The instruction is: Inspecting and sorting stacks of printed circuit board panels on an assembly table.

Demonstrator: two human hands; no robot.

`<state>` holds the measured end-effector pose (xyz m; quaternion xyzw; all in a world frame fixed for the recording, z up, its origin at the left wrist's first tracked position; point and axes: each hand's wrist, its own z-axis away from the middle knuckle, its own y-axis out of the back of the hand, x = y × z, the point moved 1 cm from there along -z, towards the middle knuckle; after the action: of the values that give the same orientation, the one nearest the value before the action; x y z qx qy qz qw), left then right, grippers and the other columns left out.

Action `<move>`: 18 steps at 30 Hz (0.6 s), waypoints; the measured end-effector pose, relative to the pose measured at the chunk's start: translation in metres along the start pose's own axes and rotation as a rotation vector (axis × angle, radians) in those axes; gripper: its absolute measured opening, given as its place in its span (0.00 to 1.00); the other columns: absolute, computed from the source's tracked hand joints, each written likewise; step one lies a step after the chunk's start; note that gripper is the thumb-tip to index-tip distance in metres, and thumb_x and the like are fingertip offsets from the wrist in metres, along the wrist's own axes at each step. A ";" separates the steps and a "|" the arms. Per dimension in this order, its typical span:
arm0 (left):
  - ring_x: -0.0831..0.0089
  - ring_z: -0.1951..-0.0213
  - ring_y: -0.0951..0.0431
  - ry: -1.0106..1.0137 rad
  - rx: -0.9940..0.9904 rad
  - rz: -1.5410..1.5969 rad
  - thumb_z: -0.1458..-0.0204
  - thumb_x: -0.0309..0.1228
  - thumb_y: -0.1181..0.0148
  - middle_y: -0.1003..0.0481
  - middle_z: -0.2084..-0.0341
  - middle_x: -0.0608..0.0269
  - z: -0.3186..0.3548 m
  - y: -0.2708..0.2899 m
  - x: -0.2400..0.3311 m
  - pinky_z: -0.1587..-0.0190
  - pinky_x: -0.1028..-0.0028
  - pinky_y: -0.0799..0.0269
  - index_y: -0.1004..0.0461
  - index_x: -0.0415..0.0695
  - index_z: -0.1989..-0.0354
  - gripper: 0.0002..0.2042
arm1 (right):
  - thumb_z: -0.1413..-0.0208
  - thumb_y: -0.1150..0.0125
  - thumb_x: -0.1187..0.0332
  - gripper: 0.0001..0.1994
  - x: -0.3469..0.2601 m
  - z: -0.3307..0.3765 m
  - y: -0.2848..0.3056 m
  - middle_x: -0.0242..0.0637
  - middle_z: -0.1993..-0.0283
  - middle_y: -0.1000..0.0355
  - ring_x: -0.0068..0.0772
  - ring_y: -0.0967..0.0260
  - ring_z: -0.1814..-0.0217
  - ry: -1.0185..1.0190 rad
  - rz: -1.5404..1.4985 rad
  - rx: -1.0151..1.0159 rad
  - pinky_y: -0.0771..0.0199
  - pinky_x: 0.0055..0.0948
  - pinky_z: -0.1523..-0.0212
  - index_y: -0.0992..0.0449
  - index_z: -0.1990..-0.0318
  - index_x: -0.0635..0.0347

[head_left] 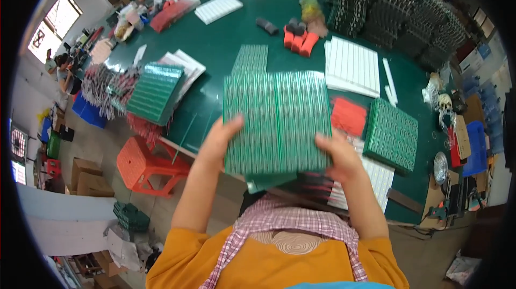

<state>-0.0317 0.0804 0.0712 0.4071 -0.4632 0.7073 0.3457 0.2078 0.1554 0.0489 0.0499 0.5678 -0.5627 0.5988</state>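
Note:
Between my two hands I hold green circuit board panels [277,122], raised over the near edge of the table. My left hand [219,137] grips their left edge, thumb on the top face. On the opposite edge my right hand [343,156] does the same; fingers of both hands are mostly hidden beneath. Another green board [269,181] sticks out askew under the near side; I cannot tell whether it is held too. Beyond the panels a smaller green board sheet [251,59] lies on the table. A stack of green panels [392,134] sits right of my right hand, beside red sheets [348,116].
The green table [215,82] carries white slatted panels [352,66], red and black bundles [300,41] and tall stacks of dark boards [387,15]. At left are more green panels [156,93], bundled wires [105,87] and a red stool [148,165]. People sit farther off.

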 end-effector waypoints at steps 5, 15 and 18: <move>0.56 0.42 0.39 -0.049 -0.088 0.501 0.46 0.51 0.52 0.41 0.43 0.48 -0.047 0.009 0.015 0.42 0.60 0.42 0.53 0.38 0.38 0.35 | 0.42 0.49 0.68 0.15 -0.006 -0.060 0.007 0.37 0.50 0.32 0.34 0.32 0.51 0.107 -0.371 0.105 0.29 0.37 0.51 0.36 0.48 0.60; 0.57 0.43 0.37 0.053 -0.112 0.589 0.45 0.52 0.55 0.36 0.47 0.47 -0.045 0.041 0.003 0.43 0.60 0.40 0.45 0.38 0.41 0.31 | 0.43 0.49 0.68 0.14 -0.003 -0.059 0.007 0.37 0.53 0.30 0.33 0.29 0.55 0.127 -0.331 0.042 0.27 0.32 0.52 0.35 0.49 0.59; 0.64 0.50 0.29 0.026 -0.290 0.482 0.42 0.48 0.57 0.30 0.52 0.53 -0.026 0.035 0.016 0.47 0.65 0.34 0.42 0.36 0.44 0.28 | 0.46 0.46 0.71 0.16 -0.007 -0.025 -0.003 0.35 0.53 0.30 0.28 0.30 0.55 0.092 -0.151 0.000 0.28 0.31 0.54 0.35 0.49 0.60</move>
<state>-0.0753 0.0945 0.0659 0.2225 -0.6384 0.7007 0.2281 0.1924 0.1758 0.0468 0.0329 0.5970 -0.6033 0.5278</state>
